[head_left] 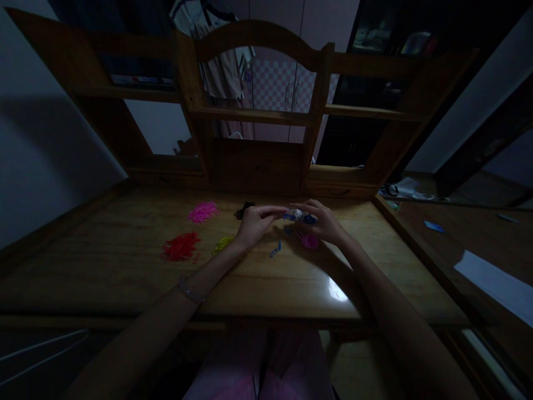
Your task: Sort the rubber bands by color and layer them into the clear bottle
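Observation:
Above the desk, both hands grip a small clear-and-blue object (pixel 298 215); it is too dark to make out its exact kind. The fingers of my left hand (pixel 253 226) press on its left end, while my right hand (pixel 322 221) wraps its right end from above. Under the right hand lies a round pink item (pixel 309 240). A small blue piece (pixel 275 249) rests on the desk between the forearms. Close to the left hand are a yellow pile of thin bands (pixel 222 244), partly hidden by the wrist, and a black pile (pixel 244 210).
Farther left on the wooden desk (pixel 266 283) lie a red pile (pixel 182 246) and a bright pink pile (pixel 202 211) of thin strands. A wooden shelf unit (pixel 256 113) stands along the back. On the right-hand surface are white paper (pixel 493 280) and a blue card (pixel 433 226).

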### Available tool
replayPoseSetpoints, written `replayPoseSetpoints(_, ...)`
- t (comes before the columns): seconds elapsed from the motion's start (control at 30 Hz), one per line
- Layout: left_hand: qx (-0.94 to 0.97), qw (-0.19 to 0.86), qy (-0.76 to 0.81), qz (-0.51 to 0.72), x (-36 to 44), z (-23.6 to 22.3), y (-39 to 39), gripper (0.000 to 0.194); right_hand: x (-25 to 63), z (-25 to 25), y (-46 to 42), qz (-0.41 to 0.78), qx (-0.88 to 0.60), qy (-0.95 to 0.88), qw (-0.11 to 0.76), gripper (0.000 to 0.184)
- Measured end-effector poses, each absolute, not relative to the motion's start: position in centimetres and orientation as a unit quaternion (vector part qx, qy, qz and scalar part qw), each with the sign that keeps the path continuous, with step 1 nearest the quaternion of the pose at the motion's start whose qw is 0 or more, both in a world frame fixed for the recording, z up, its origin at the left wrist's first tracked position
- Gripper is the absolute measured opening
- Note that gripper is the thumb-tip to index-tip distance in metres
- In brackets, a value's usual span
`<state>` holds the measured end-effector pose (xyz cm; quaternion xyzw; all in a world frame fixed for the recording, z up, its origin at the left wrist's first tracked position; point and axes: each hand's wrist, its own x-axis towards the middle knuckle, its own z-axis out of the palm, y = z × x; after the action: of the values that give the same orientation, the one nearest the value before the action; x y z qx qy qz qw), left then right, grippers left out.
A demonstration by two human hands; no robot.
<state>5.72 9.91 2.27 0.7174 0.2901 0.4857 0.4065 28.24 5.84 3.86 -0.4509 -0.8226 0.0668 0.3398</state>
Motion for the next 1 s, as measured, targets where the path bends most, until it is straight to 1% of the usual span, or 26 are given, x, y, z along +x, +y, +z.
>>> replayPoseSetpoints(0.1, 0.699, 0.406, 0.301, 0.505, 5.79, 2.37, 9.71, 0.019, 27.86, 3.75, 5.77, 0.079, -0.452, -0.823, 0.335, 0.052)
replayPoseSetpoints(0.23, 0.696, 0.37, 0.314, 0.529, 5.98, 2.39, 9.57, 0.02, 27.58, 3.5, 5.77, 0.087, -0.449, -0.824, 0.333, 0.05)
replayPoseSetpoints(0.4, 0.71, 0.327, 0.316, 0.538, 6.21, 2.27, 9.4, 0.013, 27.62, 3.22, 5.92, 0.09, -0.443, -0.825, 0.338, 0.049)
replayPoseSetpoints(0.57, 0.7, 0.368, 0.321, 0.521, 6.27, 1.98, 9.41, 0.012, 27.62, 3.24, 5.87, 0.091, -0.448, -0.825, 0.333, 0.051)
replayPoseSetpoints(0.8, 0.683, 0.417, 0.278, 0.532, 6.57, 1.92, 9.37, 0.015, 27.79, 3.35, 6.05, 0.085, -0.455, -0.821, 0.334, 0.051)
replayPoseSetpoints(1.0, 0.681, 0.356, 0.264, 0.582, 6.4, 2.4, 9.35, 0.012, 27.76, 3.68, 5.9, 0.078, -0.456, -0.818, 0.343, 0.051)
